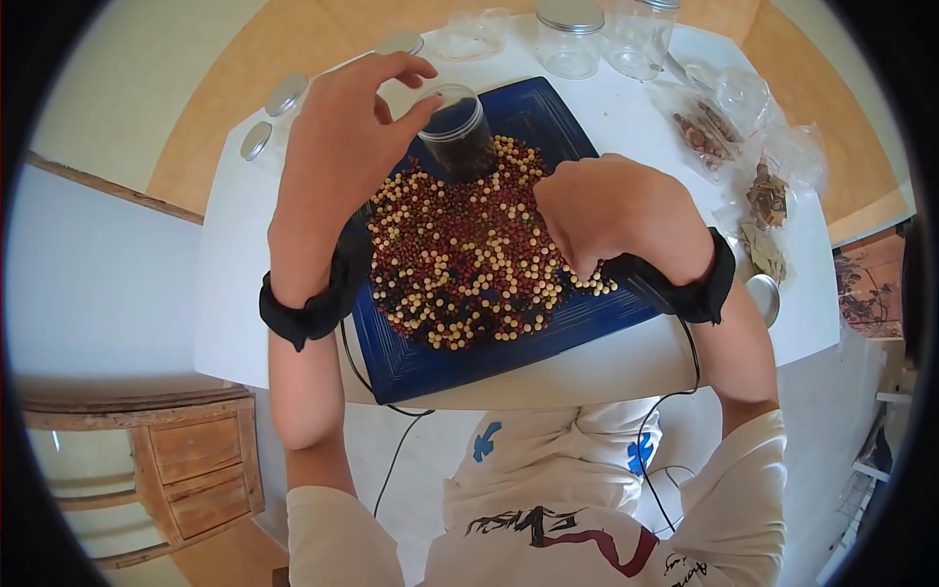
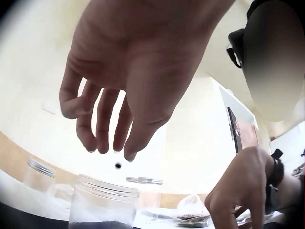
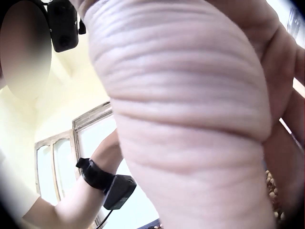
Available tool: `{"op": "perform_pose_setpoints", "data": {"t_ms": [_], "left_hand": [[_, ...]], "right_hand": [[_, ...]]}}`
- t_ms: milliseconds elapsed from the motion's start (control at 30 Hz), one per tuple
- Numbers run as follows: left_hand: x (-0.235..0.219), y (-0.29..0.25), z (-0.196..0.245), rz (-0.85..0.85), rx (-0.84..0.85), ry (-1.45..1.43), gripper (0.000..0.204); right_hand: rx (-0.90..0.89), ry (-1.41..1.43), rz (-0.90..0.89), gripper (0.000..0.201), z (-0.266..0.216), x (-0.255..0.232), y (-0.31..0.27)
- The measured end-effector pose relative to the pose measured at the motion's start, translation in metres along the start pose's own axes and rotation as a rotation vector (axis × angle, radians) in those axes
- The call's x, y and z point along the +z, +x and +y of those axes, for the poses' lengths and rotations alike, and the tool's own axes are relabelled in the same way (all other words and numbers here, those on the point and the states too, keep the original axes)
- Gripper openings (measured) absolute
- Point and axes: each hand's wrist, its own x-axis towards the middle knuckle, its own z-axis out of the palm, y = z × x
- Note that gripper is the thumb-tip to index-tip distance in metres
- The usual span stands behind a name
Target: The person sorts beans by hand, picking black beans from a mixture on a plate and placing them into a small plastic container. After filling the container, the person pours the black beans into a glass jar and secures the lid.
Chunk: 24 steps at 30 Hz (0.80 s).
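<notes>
My left hand (image 1: pixel 342 147) hangs over a clear open jar (image 1: pixel 464 147), fingers loosely bent and apart. In the left wrist view a small black bean (image 2: pixel 117 165) is in mid-air, between the fingertips and the jar's mouth. Dark beans (image 2: pixel 102 224) cover the bottom of the jar. It stands on a blue tray (image 1: pixel 416 377) at the far side of a spread of mixed beans (image 1: pixel 469 254), yellow, red, green and black. My right hand (image 1: pixel 621 210) bends down over the pile's right side; its fingertips are hidden, and I cannot tell whether they pinch a bean.
Lidded clear jars (image 1: pixel 570 44) stand at the back of the white table (image 1: pixel 235 323), with smaller silver-lidded ones (image 1: pixel 287 95) at the left. Plastic bags of dried goods (image 1: pixel 706 132) lie along the right, near a round lid (image 1: pixel 764 298). Black cables (image 1: pixel 391 460) hang from the wrists.
</notes>
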Motion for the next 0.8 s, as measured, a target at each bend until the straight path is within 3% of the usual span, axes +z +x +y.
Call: {"op": "perform_pose_setpoints", "data": {"t_ms": [67,100,167,200,233,267,300,333,400,433,500,567,633,800], "left_hand": [[0.005,-0.003,-0.001,0.074,0.082,0.092,0.019],[0.005,-0.007,0.002,0.066,0.081,0.088,0.019],[-0.003,-0.021,0.016,-0.128,-0.087,-0.040,0.021],[-0.009,-0.026,0.023,-0.282,-0.152,-0.081,0.020],[-0.009,-0.035,0.022,-0.285,-0.156,-0.082,0.020],[-0.007,-0.045,0.018,-0.457,-0.107,-0.152,0.020],[-0.006,-0.053,0.014,-0.627,-0.056,-0.222,0.020],[-0.004,-0.060,0.014,-0.626,-0.060,-0.221,0.020],[0.003,-0.070,0.015,-0.814,-0.054,-0.184,0.021],[0.006,-0.073,0.015,-0.814,-0.055,-0.185,0.021],[0.012,-0.077,0.015,-0.921,-0.037,-0.208,0.023],[0.017,-0.075,0.014,-0.892,-0.011,-0.229,0.025],[0.024,-0.072,0.013,-0.886,-0.011,-0.231,0.026],[0.032,-0.062,0.009,-0.945,0.014,-0.334,0.023]], "right_hand": [[0.000,0.039,-0.043,0.028,0.007,0.012,0.001],[-0.166,0.102,0.243,0.025,0.020,0.034,0.001],[-0.325,0.168,0.526,0.021,0.022,0.043,-0.001],[-0.304,0.132,0.468,0.019,0.020,0.042,-0.002],[-0.295,0.115,0.438,0.018,0.013,0.035,-0.001],[-0.287,0.098,0.408,0.017,0.007,0.029,-0.001],[-0.171,0.040,0.236,0.018,-0.001,0.021,0.001],[-0.056,-0.018,0.065,0.019,-0.006,0.015,0.002],[-0.036,-0.016,-0.008,0.019,-0.010,0.008,0.005],[-0.012,-0.017,-0.079,0.019,-0.011,0.006,0.006],[-0.050,0.002,-0.029,0.019,-0.006,0.013,0.006],[-0.088,0.021,0.018,0.019,-0.006,0.012,0.007],[-0.040,0.039,-0.083,0.022,-0.009,0.006,0.007],[-0.031,0.057,-0.074,0.026,-0.009,0.005,0.007]]}}
